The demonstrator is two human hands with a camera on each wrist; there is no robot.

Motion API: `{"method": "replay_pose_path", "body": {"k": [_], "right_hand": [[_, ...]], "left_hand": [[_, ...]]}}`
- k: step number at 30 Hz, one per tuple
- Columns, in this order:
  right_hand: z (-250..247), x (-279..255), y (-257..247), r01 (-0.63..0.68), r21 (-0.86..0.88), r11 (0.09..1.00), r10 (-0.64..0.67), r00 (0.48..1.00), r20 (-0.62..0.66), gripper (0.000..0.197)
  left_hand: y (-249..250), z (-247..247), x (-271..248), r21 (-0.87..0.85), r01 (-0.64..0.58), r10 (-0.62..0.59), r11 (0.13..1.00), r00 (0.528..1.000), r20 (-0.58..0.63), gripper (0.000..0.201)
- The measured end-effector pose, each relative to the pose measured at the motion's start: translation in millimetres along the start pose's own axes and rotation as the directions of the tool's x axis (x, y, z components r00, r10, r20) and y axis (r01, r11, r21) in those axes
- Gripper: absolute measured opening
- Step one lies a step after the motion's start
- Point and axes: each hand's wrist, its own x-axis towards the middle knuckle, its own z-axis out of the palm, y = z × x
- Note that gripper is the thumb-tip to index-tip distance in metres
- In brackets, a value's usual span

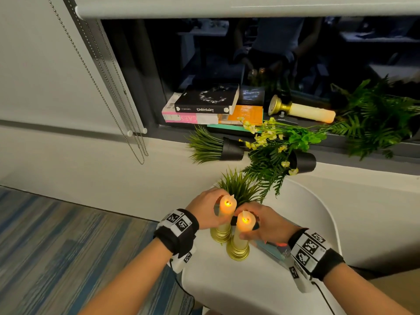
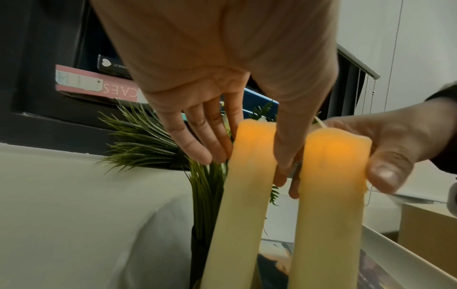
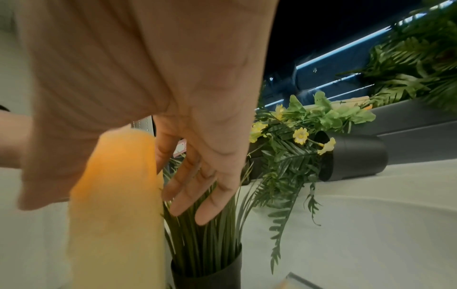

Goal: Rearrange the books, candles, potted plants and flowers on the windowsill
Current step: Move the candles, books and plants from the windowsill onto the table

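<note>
**Two lit candles held upright on the white surface**

The left hand (image 1: 205, 209) wraps around the left candle (image 1: 226, 210) near its glowing top, fingers on the far side and thumb on the near side. The right hand (image 1: 267, 223) grips the right candle (image 1: 242, 226) the same way, thumb pressed against its right flank. Both candles stand upright in gold holders, just beside each other, on the round white surface (image 1: 250, 287) near the camera. A grass plant (image 1: 241, 189) in a black pot stands upright just behind them, its blades touching the fingers (image 3: 197, 195) of the right hand. A book (image 1: 272, 248) lies flat on the surface under the right wrist.

On the windowsill (image 1: 136, 169) beyond, a second grass plant (image 1: 218, 147) lies tipped on its side, leaves pointing left. To its right a fern pot (image 1: 303, 162) also lies on its side, fronds spilling over the sill edge, with yellow flowers (image 1: 263, 133) lying across it. At the far left of the window ledge sits a stack of books (image 1: 204, 108), a black one on top. Right of the stack a third candle (image 1: 302, 110) lies on its side, gold base to the left. A large fern (image 1: 381, 117) fills the far right.
</note>
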Motion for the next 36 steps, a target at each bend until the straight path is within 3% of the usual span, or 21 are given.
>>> {"method": "replay_pose_path", "body": {"k": [6,11,14,21,27,32,36], "right_hand": [[-22.8,2.0,-7.2,-0.03,0.012,0.999,0.028,0.989,0.144,0.046],[-49.4,11.9,-21.1,-0.034,-0.007,0.999,0.035,0.984,0.172,0.045],[-69.0,24.1,-32.7,-0.003,0.051,0.999,-0.002,0.996,0.093,0.037],[-132.9,51.7,-63.0,0.024,-0.008,1.0,-0.025,0.985,-0.173,0.025],[-183.1,80.3,-41.3,-0.175,-0.265,0.948,0.038,0.891,-0.452,0.029],[-219.1,99.5,-22.7,-0.315,-0.275,0.908,0.101,0.803,-0.588,0.038],[-242.2,113.1,1.9,-0.507,-0.243,0.827,0.278,0.744,-0.608,0.05]], "left_hand": [[-6.9,-23.5,4.2,-0.033,0.044,-0.045,0.998,0.999,-0.029,0.029],[1.9,-66.8,30.1,-0.058,0.025,-0.036,0.998,0.981,-0.189,0.013],[4.8,-90.8,47.5,-0.095,0.01,-0.035,0.995,0.964,-0.262,0.014],[10.8,-136.7,83.3,-0.029,0.021,-0.03,0.999,0.932,-0.36,0.018],[34.0,-140.8,125.7,0.05,-0.047,0.061,0.998,0.939,-0.339,0.018],[62.2,-120.8,172.8,0.125,-0.121,0.151,0.985,0.951,-0.269,0.015],[83.2,-102.4,206.4,0.199,-0.137,0.177,0.97,0.964,-0.2,0.018]]}}
